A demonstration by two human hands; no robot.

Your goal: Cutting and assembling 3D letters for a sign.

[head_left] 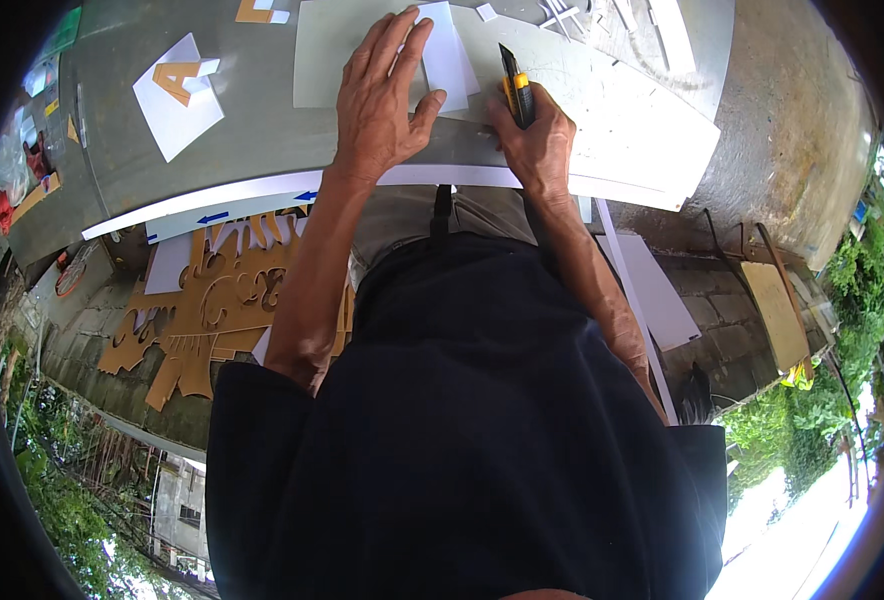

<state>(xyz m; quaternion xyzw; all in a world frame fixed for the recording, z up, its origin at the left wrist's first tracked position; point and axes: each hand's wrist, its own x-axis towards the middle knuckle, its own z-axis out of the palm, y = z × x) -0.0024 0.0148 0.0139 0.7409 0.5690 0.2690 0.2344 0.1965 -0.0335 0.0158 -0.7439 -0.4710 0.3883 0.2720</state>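
Now 1 utility knife in right grip

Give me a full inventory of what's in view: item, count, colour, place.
Cutter: one, black and yellow, in right hand
Sheets: at least two, white, by left hand's fingers
Board: at least one, whitish, around the hands and rightward
Cut-outs: two, brown and white, table's left and top
Offcuts: several, white, top right
Table: one, grey, beneath the work
Strips: at least two, white, near edge and beside right forearm
Scraps: many, brown, below table, left
Foliage: uncounted, green, both sides
Shirt: one, dark, centre
Left hand: one, bare, over the board
Right hand: one, bare, around the cutter
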